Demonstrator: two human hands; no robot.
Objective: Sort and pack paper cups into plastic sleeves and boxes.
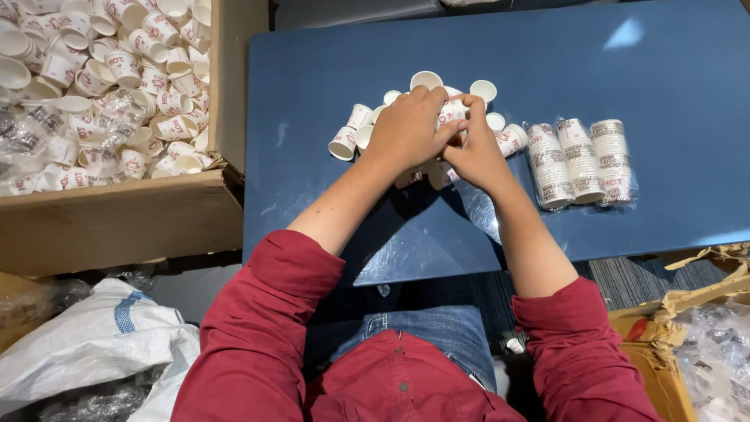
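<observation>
Several small white paper cups with red print (344, 144) lie loose on the blue table (641, 62), around both my hands. My left hand (406, 129) and my right hand (473, 148) meet over the pile, fingers closed together on a cup (451, 112) held between them. A clear plastic bag (478, 205) lies under my right wrist. To the right, three stacks of cups wrapped in clear plastic (582, 160) lie side by side on the table.
A large cardboard box (125, 219) full of loose cups stands left of the table. A white sack (94, 344) lies on the floor at lower left. Torn cardboard and plastic wrap (695, 328) sit at lower right.
</observation>
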